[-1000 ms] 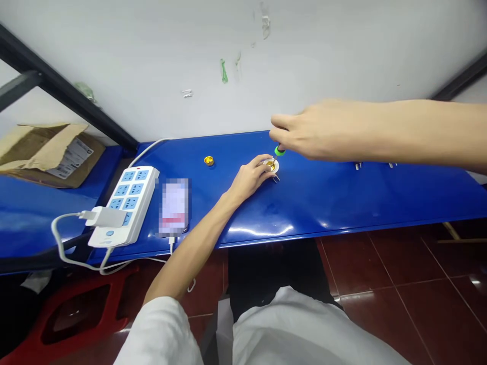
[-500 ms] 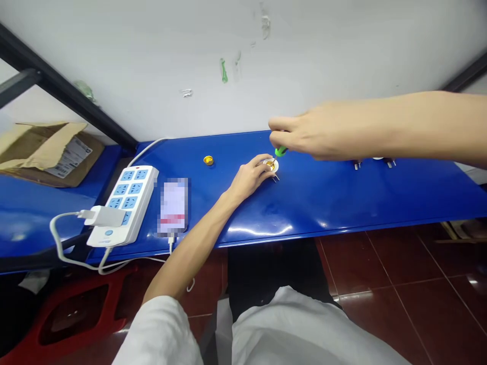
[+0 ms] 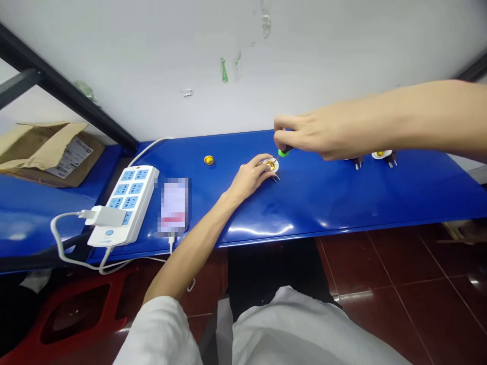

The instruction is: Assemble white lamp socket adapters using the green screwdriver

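My left hand is closed around a white lamp socket with a gold inside and two plug pins, keeping it on the blue table. In my right hand is a screwdriver with a green and black handle. Its shaft slants down to the left, and the tip is inside the socket; exactly what it touches is too small to tell. A loose gold screw shell lies to the left of my left hand.
Two more plug-in sockets, one of them this lamp socket, lie at the right beneath my forearm. On the left are a phone on a cable and a white power strip. A cardboard box stands farther left, before the wall.
My right hand has shifted slightly right with the screwdriver, which now leans more. My right forearm has risen, showing more of the sockets at the right. The left hand stays put.
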Demonstrator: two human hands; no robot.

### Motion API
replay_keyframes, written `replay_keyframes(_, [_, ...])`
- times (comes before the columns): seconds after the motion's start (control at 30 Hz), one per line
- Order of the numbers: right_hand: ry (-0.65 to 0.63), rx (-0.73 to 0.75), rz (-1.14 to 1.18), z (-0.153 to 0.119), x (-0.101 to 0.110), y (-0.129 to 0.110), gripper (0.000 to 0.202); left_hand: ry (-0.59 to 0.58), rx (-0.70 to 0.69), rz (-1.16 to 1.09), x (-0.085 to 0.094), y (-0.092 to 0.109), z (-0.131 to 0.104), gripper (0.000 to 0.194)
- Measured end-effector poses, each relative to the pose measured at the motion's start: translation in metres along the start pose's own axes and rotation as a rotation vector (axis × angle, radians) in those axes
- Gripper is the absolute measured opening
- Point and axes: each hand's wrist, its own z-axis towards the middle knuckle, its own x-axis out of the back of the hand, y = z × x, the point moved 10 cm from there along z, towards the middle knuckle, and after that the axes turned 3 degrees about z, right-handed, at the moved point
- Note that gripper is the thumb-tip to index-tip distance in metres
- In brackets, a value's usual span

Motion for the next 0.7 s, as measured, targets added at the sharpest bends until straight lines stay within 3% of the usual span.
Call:
replay_keyframes(0.17, [0.026, -0.129, -0.231, 0.004, 0.004, 0.003, 0.034, 0.001, -0.011, 0.028, -0.001, 0.002, 0.000, 0.027])
replay_keyframes(0.33, [0.131, -0.283, -0.209, 0.006, 0.012, 0.006, 0.056, -0.009, 0.010, 0.017, -0.001, 0.000, 0.000, 0.025])
replay_keyframes(0.43, [0.060, -0.179, -0.125, 0.006, 0.004, 0.006, 0.041, -0.020, 0.025, 0.002, -0.001, -0.001, 0.000, 0.023])
replay_keyframes(0.57, [0.039, 0.009, -0.022, 0.002, 0.003, 0.001, 0.049, -0.011, 0.017, 0.008, -0.001, -0.001, 0.000, 0.026])
replay_keyframes(0.7, [0.060, -0.029, -0.070, 0.006, 0.005, 0.000, 0.041, 0.004, -0.005, 0.012, -0.001, 0.001, 0.000, 0.027])
